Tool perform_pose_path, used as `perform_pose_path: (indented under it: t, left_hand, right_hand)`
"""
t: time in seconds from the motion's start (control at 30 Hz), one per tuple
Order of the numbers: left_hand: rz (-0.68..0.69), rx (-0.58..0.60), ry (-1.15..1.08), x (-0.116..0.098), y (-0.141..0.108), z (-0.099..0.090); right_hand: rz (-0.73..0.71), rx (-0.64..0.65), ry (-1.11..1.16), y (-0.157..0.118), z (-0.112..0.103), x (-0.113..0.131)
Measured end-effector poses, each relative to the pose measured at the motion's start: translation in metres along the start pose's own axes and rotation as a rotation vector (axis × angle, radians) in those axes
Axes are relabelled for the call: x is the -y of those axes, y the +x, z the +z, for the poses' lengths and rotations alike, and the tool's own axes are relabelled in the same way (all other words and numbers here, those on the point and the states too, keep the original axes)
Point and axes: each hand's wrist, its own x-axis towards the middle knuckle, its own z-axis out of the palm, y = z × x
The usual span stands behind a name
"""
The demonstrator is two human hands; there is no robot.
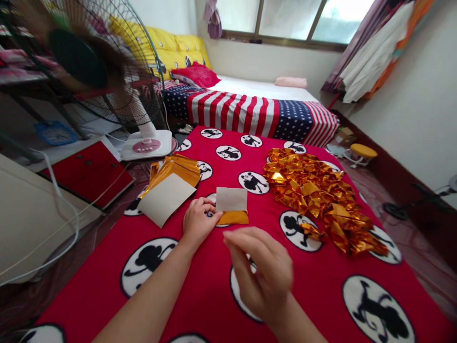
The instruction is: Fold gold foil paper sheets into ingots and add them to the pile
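A small sheet of foil paper (231, 199) lies on the red cloth before me, its pale side up with a gold strip folded over along the near edge. My left hand (200, 222) rests at its left edge, thumb pressed on the fold and fingers curled beside it. Closer to me, my right hand (262, 274) hovers just right of and below the sheet, slightly blurred. Its thumb and fingers are drawn together, and nothing shows between them. Beyond my left hand sits a stack of gold foil sheets (178, 170), with a pale-side-up sheet (167, 199) on top.
Crumpled-looking folded gold foil pieces (307, 181) are heaped on the right of the red patterned cloth (314, 295). One loose gold piece (312, 232) lies near the heap. A floor fan (146, 143) stands at the left. Behind are a bed (243, 112) and a yellow stool (363, 151).
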Motion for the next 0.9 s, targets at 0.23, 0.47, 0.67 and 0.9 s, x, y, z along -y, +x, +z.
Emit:
perform_pose_path:
  t: [0.23,0.47,0.67,0.9]
  left_hand:
    - [-0.01,0.0,0.016,-0.003,-0.001,-0.001]
    - [0.017,0.015,0.05,0.002,0.001,0.002]
    - [0.025,0.015,0.059,0.003,0.001,0.003]
    - [0.039,-0.011,0.055,0.001,0.001,0.002]
  right_hand:
    - [0.22,0.394,-0.224,-0.025,0.06,-0.064]
    - [0.396,0.456,-0.436,-0.026,0.047,-0.076]
    - [0.431,0.424,-0.446,-0.023,0.044,-0.08]
    - [0.383,0.399,-0.409,-0.028,0.043,-0.086]
